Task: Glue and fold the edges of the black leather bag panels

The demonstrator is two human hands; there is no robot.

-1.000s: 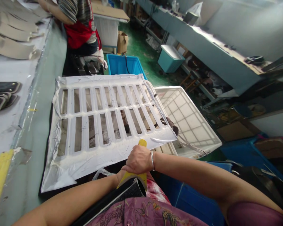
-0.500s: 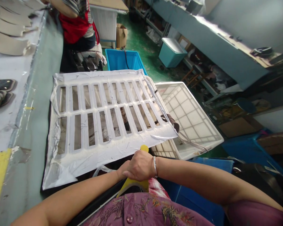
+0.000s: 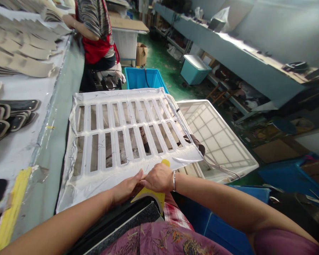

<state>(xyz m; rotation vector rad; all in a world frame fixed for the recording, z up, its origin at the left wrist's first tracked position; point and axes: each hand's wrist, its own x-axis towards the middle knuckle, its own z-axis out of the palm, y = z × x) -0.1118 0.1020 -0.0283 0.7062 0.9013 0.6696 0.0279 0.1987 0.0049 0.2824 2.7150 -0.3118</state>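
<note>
My right hand (image 3: 158,178) is closed over a yellow flat piece (image 3: 152,195) at the near edge of a white slotted plastic tray (image 3: 122,136) wrapped in clear film. My left hand (image 3: 127,187) lies beside it, fingers touching the same yellow piece from the left. A dark flat panel (image 3: 127,219) rests across my lap just under both hands. A bangle sits on my right wrist.
A second white grid tray (image 3: 218,138) leans at the right. A long workbench (image 3: 23,141) at left carries tan and black shoe pieces (image 3: 13,120). A person in a red apron (image 3: 97,32) works farther along. Blue bins (image 3: 142,78) stand on the green floor.
My left hand has come up from under the right into view beside it on the yellow piece. The view has tilted up and shifted, showing more of the bench.
</note>
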